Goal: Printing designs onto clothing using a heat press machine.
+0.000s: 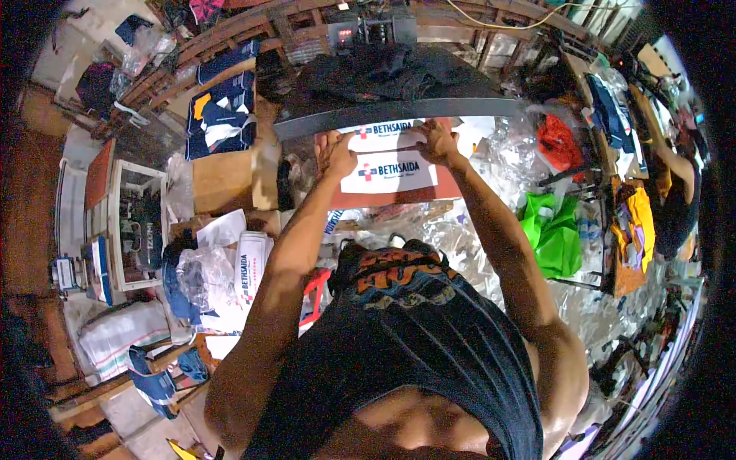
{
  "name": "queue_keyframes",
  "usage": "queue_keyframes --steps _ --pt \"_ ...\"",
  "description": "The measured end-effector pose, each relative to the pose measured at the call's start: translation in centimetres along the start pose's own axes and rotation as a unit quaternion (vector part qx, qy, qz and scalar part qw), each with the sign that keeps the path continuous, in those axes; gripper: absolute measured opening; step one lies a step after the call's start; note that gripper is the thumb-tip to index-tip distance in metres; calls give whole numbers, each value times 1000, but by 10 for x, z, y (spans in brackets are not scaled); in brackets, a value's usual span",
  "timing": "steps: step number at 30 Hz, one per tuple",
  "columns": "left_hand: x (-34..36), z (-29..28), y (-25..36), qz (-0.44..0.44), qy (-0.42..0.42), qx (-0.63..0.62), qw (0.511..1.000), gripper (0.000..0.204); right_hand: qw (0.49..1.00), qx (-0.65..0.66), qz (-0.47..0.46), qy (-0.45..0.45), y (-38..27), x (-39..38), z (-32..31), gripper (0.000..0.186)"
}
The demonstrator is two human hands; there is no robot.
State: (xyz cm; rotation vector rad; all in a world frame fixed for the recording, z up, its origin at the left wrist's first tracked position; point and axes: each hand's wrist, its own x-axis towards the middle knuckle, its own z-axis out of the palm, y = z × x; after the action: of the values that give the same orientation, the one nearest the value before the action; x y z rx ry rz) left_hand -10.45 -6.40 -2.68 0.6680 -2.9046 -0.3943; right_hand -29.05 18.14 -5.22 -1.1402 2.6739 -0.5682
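Two white printed sheets with dark lettering and a red-and-blue cross lie one beyond the other on a reddish-brown press pad. At the far sheet, my left hand grips the left end with bent fingers. My right hand holds its right end, fingers curled over the edge. The near sheet rests flat just below both hands. Directly behind them runs the dark front edge of the raised heat press plate, which partly covers the far sheet.
Black cloth lies on the press top. White printed pieces and clear plastic are piled left. A green bag, a red bundle and loose plastic film sit right. Another person's arm shows far right.
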Motion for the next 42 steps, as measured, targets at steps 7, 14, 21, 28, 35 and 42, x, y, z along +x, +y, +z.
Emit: queue_keyframes --steps 7,14,21,28,35,42 --pt "0 -1 2 12 2 -17 1000 54 998 3 -34 44 18 -3 11 55" --pt "-5 1 -4 0 17 -26 1000 55 999 -4 22 -33 0 -14 -6 56" --pt "-51 -11 -2 54 99 -117 987 58 994 102 -34 20 -10 -55 -48 47" --pt "-73 -16 4 73 -3 -87 993 74 995 52 -86 -11 0 -79 -18 57" --pt "-73 -14 5 67 15 -76 995 73 995 -3 -97 2 -7 -78 -11 56" --pt "-71 -13 6 56 14 -57 997 70 994 20 -108 -8 -1 -78 -7 56"
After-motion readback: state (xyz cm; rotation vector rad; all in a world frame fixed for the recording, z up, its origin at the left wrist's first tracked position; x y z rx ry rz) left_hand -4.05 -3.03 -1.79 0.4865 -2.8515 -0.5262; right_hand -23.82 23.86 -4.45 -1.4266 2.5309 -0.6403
